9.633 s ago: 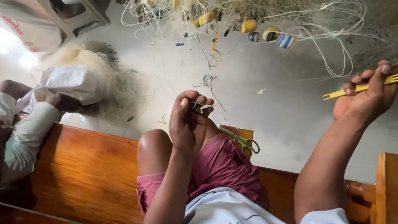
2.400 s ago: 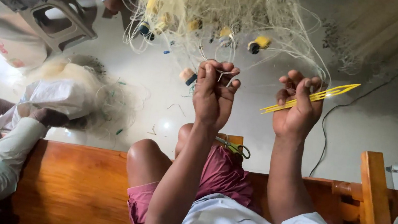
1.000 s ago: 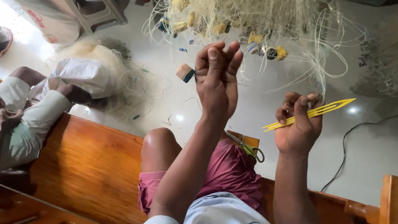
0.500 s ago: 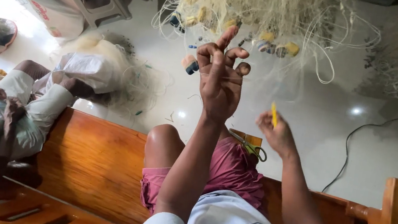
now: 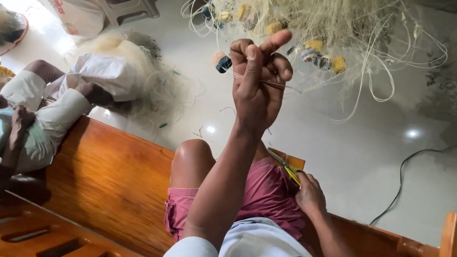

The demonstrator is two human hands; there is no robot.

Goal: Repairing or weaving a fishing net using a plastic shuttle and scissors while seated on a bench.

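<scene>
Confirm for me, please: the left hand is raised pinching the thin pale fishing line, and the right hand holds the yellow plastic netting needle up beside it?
Not quite. The head view shows the right hand down by the thigh with the yellow plastic netting needle, not raised. The left hand is up, pinching the thin pale fishing line.

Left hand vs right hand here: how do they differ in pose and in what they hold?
The left hand is raised toward the pale net, pinching a thin line; the right hand is low at the lap, holding a yellow needle. The left arm is extended, the right bent. Both are bare.
</scene>
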